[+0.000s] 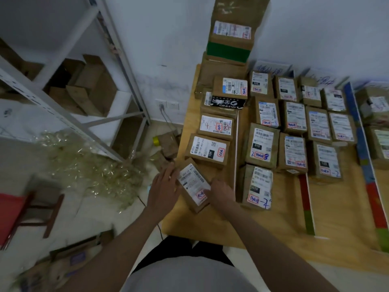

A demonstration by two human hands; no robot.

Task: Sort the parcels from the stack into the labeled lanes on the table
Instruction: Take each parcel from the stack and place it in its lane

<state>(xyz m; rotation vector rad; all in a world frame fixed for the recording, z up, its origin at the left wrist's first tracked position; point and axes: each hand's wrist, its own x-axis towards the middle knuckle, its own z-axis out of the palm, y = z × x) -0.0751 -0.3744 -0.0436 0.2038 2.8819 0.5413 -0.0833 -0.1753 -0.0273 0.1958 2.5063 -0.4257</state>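
A brown parcel (pixel 194 187) lies tilted at the desk's (pixel 210 224) near-left corner, nearest in the leftmost lane. The left hand (pixel 165 189) presses its side with straight fingers; the right hand's (pixel 221 191) fingers curl on its near end.

Parcel (pixel 194 186) at table (pixel 210 226) front-left corner btwn hands, stack (pixel 229 39) behind, shelf (pixel 69 81) left.

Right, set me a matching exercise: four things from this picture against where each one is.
Things:
1. parcel between the hands
2. tall stack
3. red stool
4. metal shelf

Places:
A. floor, lower left
B. table's near left edge
C. against the wall, upper left
D. table's far end, by the wall

Pairs: 1-B, 2-D, 3-A, 4-C. The left hand and right hand touch the parcel's two sides.
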